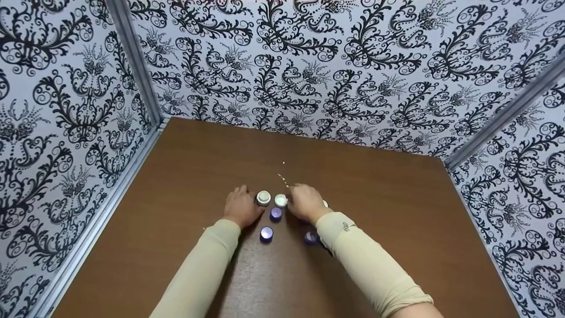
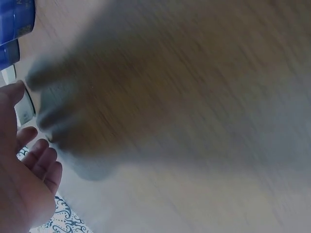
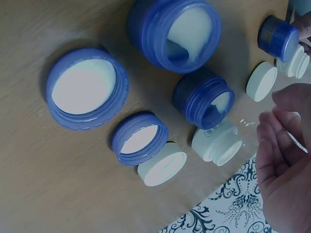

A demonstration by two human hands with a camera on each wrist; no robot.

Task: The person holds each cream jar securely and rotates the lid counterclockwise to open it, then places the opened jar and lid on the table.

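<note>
Fingers (image 1: 296, 191) over brown table (image 1: 185, 176), patterned walls (image 1: 353, 66)

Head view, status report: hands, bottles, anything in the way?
Left hand touching white bottle. Right hand pinching something thin, unclear. Blue caps lie loose, nothing blocking.

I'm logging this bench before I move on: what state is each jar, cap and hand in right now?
Large blue jar: open, uncapped.
Small blue jar: open, uncapped.
White bottle: uncapped, on its side.
Large blue cap: off, underside up.
Small blue cap: off, underside up.
Right hand: pinching something thin.
Left hand: touching a white-capped bottle.
</note>
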